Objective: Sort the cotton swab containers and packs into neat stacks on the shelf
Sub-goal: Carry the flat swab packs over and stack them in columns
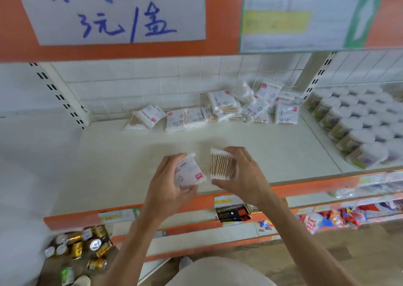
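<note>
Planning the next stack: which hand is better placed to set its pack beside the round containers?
Right. The right hand holds its pack nearer the round containers; the left hand is farther.

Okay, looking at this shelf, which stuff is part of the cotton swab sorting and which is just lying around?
Part of the job:
- swab pack in left hand
- swab pack in right hand
- loose packs at the back
- round swab containers

Just lying about:
- cans on the floor
- snack bags below
- handwritten price sign

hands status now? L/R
Left hand: holding a swab pack, label side up.
Right hand: holding another pack, sticks showing.
</note>
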`<state>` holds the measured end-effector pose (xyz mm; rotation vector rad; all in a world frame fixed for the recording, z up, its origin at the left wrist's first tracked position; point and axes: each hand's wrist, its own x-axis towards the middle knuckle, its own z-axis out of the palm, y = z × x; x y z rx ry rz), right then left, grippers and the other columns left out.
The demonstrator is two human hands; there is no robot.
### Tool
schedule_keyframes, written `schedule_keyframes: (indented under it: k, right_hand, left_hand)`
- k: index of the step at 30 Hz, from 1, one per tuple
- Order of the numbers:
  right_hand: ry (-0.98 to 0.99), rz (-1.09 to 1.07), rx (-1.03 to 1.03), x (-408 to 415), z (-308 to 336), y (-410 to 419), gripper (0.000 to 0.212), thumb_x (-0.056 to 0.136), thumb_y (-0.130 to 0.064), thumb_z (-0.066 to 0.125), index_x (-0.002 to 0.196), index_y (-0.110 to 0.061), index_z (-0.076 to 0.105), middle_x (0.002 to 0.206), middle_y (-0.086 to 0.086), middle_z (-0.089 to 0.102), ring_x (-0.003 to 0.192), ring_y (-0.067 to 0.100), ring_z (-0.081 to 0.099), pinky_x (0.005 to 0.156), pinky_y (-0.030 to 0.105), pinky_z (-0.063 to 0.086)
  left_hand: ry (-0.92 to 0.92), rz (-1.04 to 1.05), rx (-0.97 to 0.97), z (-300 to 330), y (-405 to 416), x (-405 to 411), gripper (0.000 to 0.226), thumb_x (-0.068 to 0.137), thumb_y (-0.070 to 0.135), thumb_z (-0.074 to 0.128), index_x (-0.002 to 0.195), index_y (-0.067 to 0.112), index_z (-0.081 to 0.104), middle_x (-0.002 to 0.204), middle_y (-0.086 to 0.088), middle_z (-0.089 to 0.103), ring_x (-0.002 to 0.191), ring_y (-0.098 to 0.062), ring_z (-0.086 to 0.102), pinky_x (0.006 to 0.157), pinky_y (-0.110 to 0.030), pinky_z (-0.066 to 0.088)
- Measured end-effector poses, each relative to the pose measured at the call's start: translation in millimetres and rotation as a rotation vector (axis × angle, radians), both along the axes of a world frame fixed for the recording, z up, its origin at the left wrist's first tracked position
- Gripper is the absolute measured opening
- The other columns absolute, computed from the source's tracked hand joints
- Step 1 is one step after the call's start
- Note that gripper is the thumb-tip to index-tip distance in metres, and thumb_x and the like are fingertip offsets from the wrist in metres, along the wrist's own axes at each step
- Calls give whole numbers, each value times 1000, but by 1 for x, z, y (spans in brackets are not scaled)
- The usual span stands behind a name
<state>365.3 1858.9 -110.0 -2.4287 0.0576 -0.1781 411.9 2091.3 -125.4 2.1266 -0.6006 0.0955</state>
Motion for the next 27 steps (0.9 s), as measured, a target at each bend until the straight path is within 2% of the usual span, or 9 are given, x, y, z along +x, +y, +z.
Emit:
schedule_keyframes:
  k: [1,3,7,11,14,18,21,24,27]
  right_hand:
    - [7,14,6,-11,9,-5,81,69,-45,88,134,-28,44,123,-18,42,103,6,52,86,21,48]
    - [-14,3,9,-41,22,-22,79,69,-43,88,134,-32,44,128,-18,45,102,8,56,86,27,53]
    - [-30,-88,0,-110,36,-67,76,68,-52,84,131,-38,44,126,-23,46,101,5,56,82,32,55]
    - [-46,-243,50,-180,44,-115,74,64,-50,83,128,-42,46,121,-23,51,105,2,57,87,18,47]
    - [-6,-339,65,-230,40,-149,79,64,-44,88,132,-33,48,125,-18,51,107,1,54,85,7,40]
    - [57,-407,43,-297,30,-187,77,68,-40,88,133,-30,48,125,-22,48,106,-3,50,85,3,35]
    - [70,-452,33,-326,28,-209,78,67,-33,88,134,-30,50,124,-20,49,109,5,54,89,15,41]
    - [74,-522,9,-357,25,-235,79,65,-29,89,134,-25,51,127,-10,54,109,15,57,91,33,47]
    - [54,-580,24,-383,21,-258,79,64,-27,90,134,-22,53,120,-16,49,109,11,53,87,23,42]
  left_hand:
    - [-20,-23,16,5,-8,-7,71,69,28,82,133,23,52,121,11,52,108,-7,57,91,-23,50]
    - [-70,-93,68,17,-27,-24,75,69,27,84,135,23,49,125,11,51,111,-10,57,91,-24,50]
    - [-97,-255,100,36,-83,-62,74,69,31,78,136,27,47,128,15,48,114,-11,56,88,-30,54]
    - [-43,-402,88,34,-139,-102,71,71,37,69,137,24,49,128,15,47,116,-4,53,94,-22,47]
    - [-25,-483,101,24,-179,-137,72,68,29,72,137,27,50,128,17,48,119,-3,52,97,-24,45]
    - [-13,-595,121,7,-234,-185,70,70,38,68,136,27,50,129,16,47,122,1,47,98,-25,47]
    - [20,-640,148,0,-267,-207,70,70,43,64,136,23,50,126,12,48,118,-7,51,94,-27,50]
    - [16,-738,193,-5,-309,-232,70,68,39,66,134,27,48,124,14,47,111,-1,49,91,-18,44]
    - [8,-830,238,-9,-345,-246,75,66,26,78,135,29,48,126,16,47,108,0,49,88,-10,39]
